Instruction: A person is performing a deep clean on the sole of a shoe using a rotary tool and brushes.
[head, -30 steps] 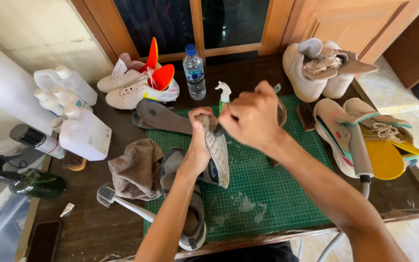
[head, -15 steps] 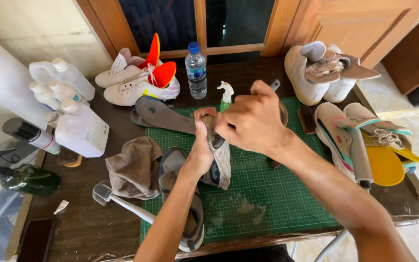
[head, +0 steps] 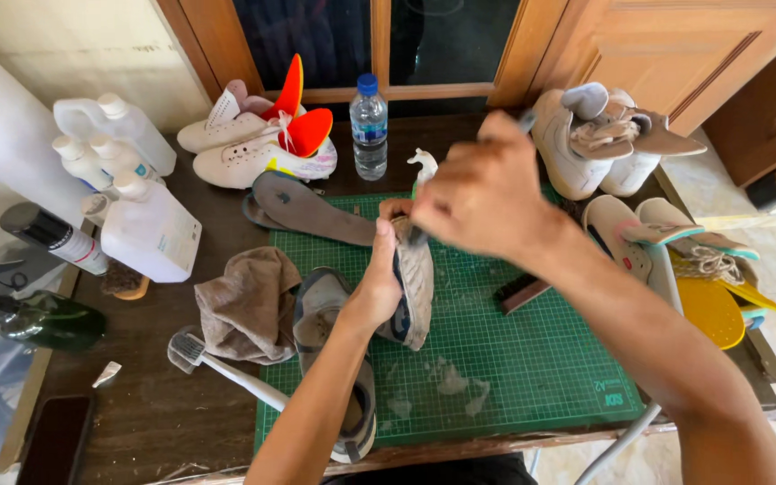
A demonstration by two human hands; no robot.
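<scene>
My left hand (head: 379,287) grips a worn grey and blue shoe (head: 415,296), holding it up on edge over the green cutting mat (head: 532,359). My right hand (head: 482,193) is closed around a small dark-handled brush whose tip touches the top of that shoe; the hand is blurred and hides most of the brush. A second grey shoe (head: 334,359) lies flat on the mat under my left forearm. Patches of white foam (head: 451,382) sit on the mat below the held shoe.
A grey rag (head: 249,301) and a white toothbrush (head: 226,368) lie left of the mat. Dark insoles (head: 307,208), a water bottle (head: 369,126), white plastic bottles (head: 150,229), a dark brush (head: 521,292) and several pairs of sneakers (head: 262,148) crowd the wooden table (head: 154,422).
My right hand has shifted right and up along the top of the held shoe, now blurred. The left hand keeps the shoe in the same place.
</scene>
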